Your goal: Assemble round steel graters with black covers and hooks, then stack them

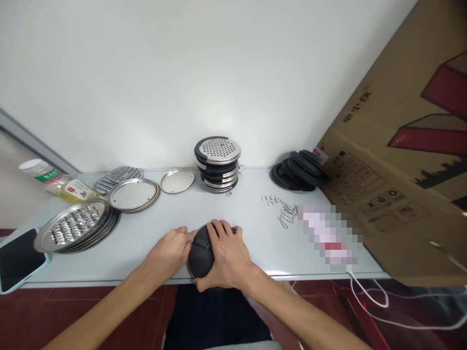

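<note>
A round black plastic cover [201, 260] with a thin silvery rim at its lower left edge rests near the front edge of the table. My right hand [229, 250] wraps over it from the right, fingers on the far side and thumb at the near side. My left hand [170, 252] is closed in a pinch against its left edge; what the fingertips grip is hidden. Beyond the hands stands a stack of round metal graters [220, 149] with black covers and small rings hanging from it.
On the left are stacked grater discs [78, 226], plain metal discs [133, 194], a single disc [177, 181], a bottle [49, 176] and a phone [24, 257]. To the right lie black covers [301, 170], metal rings and hooks [287, 214], a blurred packet [326, 238] and a cardboard box [383, 160].
</note>
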Motion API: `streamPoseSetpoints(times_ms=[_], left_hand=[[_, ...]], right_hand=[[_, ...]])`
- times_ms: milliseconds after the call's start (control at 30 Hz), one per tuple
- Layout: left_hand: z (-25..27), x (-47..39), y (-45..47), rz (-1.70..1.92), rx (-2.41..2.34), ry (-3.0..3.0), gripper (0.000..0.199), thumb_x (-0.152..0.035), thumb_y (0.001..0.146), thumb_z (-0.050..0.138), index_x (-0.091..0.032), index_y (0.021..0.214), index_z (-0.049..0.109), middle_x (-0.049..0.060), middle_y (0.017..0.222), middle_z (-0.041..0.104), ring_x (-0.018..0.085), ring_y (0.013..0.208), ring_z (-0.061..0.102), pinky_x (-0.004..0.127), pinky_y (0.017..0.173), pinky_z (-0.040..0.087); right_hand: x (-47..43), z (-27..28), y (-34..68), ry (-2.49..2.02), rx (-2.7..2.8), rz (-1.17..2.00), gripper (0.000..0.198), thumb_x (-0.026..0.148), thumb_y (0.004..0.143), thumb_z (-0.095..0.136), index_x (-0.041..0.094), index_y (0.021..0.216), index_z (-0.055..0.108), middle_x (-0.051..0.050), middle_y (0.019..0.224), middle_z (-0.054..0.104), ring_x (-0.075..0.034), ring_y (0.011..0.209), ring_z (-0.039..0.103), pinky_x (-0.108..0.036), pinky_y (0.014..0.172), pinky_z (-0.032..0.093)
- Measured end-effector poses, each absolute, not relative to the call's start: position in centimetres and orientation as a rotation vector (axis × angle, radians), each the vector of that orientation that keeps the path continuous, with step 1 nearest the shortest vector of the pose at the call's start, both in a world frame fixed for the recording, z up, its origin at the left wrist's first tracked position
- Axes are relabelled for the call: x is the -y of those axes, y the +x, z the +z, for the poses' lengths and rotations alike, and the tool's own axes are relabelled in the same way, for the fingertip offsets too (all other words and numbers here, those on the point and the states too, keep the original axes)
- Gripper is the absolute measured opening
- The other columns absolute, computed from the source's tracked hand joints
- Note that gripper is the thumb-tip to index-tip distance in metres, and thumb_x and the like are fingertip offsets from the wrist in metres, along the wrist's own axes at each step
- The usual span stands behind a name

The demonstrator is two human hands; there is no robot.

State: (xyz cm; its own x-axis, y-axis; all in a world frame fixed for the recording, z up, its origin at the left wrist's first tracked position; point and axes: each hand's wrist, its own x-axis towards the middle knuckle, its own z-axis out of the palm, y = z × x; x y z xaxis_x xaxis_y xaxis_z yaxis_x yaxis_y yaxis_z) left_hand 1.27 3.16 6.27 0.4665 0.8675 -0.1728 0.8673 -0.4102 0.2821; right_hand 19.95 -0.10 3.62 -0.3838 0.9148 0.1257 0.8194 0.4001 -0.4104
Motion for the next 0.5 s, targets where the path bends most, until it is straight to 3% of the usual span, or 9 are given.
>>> streamPoseSetpoints(times_ms=[500], left_hand=[[5.2,-2.4,1.8,0.110,-1.593,2.357,0.040,-0.017,0.093,0.041,-0.012,0.126,0.064,0.007,0.084,0.071,0.019,0.074,0.066,0.031,0.073,0.050]], right_hand=[[0.0,3.5,19.8,-1.506,2.312,0.371,0.115,0.073,0.037,0.076,0.013,0.130,0.046,-0.017,0.125,0.055,-0.036,0.110,0.046,-0.051,0.094,0.034]])
